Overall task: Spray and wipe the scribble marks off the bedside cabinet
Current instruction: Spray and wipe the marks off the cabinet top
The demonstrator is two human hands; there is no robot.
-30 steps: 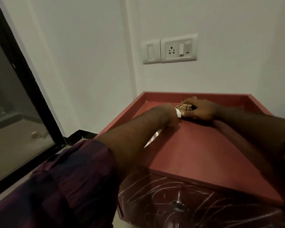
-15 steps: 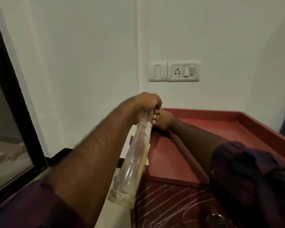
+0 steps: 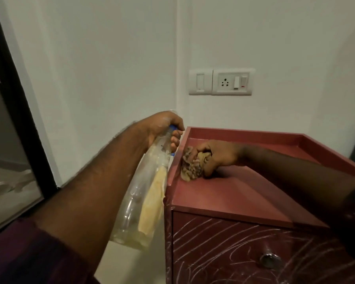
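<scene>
Spray bottle [image 3: 143, 193] is up off the top now, left hand [image 3: 166, 130] gripping its neck just left of the bedside cabinet [image 3: 244, 193]. Right hand [image 3: 217, 156] bunches the cloth [image 3: 191, 167] on the red top. Scribble marks [image 3: 223, 242] cover the drawer front, so I'd guess spraying there comes next. White wall and socket [image 3: 232, 82] behind.

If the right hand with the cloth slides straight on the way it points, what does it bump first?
Most likely the raised left rim of the cabinet: the cloth in the right hand is nearly against it. Beyond is the spray bottle in the left hand, though depth is unclear.
</scene>
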